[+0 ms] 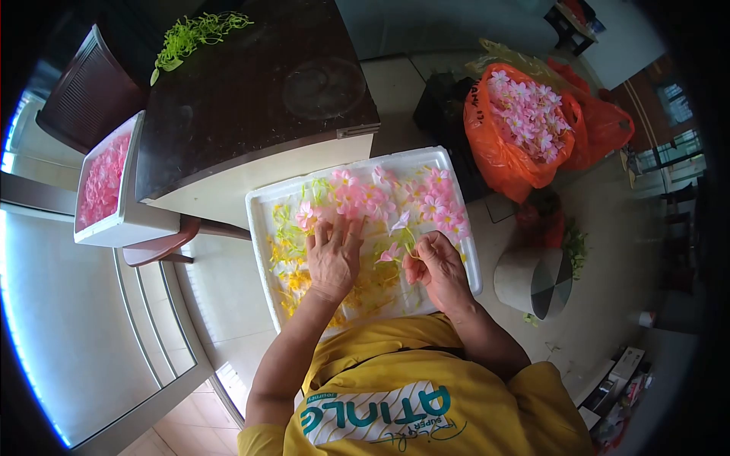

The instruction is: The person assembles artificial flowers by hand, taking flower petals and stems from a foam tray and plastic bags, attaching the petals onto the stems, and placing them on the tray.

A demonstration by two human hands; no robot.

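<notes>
A white foam tray lies in front of my body, holding pink artificial flowers, yellow flower pieces and light green stems. My left hand reaches over the tray with its fingers stretched out, the tips among the pink flowers at the back. Whether a fingertip grips a blossom cannot be made out. My right hand is closed, pinching the thin green stem of an artificial flower sprig over the tray's right half. Pink and pale blossoms show on that sprig, left of my fingers.
A dark table stands behind the tray, with green artificial stems on it. At left, a foam box holds pink petals. An orange bag of pink flowers is at right, above a round stool.
</notes>
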